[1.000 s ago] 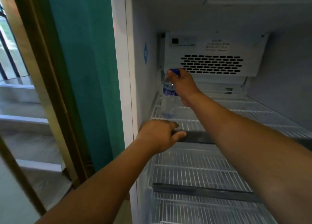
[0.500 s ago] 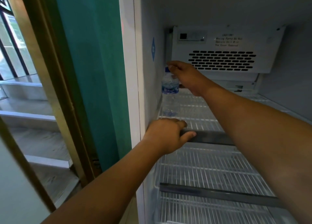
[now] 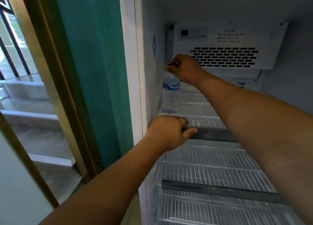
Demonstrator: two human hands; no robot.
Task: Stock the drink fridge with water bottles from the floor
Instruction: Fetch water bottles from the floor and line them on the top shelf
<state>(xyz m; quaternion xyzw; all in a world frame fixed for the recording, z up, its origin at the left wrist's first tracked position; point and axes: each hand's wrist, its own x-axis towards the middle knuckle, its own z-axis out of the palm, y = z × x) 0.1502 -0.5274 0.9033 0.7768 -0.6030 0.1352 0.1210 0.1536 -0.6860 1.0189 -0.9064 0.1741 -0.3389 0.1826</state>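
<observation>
Presently catalogued, largest first.

Drink fridge (image 3: pixel 296 97): door open, white interior, wire shelves bare except for one bottle. A vented fan cover (image 3: pixel 225 45) with a caution notice is fixed to the back wall.

Top shelf (image 3: pixel 203 106): white wire rack with a dark front rail (image 3: pixel 211 134). It carries the only stock in view.

Lower shelf (image 3: pixel 211 165): wire rack, nothing on it; a further rack shows below.

Right hand (image 3: pixel 184 70): reached deep over the top shelf, fingers closed round the cap and neck of the bottle from above.

Left hand (image 3: pixel 167 131): curled over the left end of the front rail, thumb under, fingers on top, gripping the rail and nothing else.

Water bottle (image 3: pixel 170 95): clear plastic, blue label, dark blue cap. It stands upright at the rear left corner of the top shelf, close beside the left wall; its base appears to be on the wires, though the contact is not sharp.

Step in hand, as judged: setting down the first bottle, so stocking has barely begun. No floor stock is in view.

Next move calls for: loosening the right fingers straight upward so the bottle is not tipped on the gapped wires, drawing the arm out clear of the rail, then fetching another bottle from the floor to stand beside this one.
</observation>
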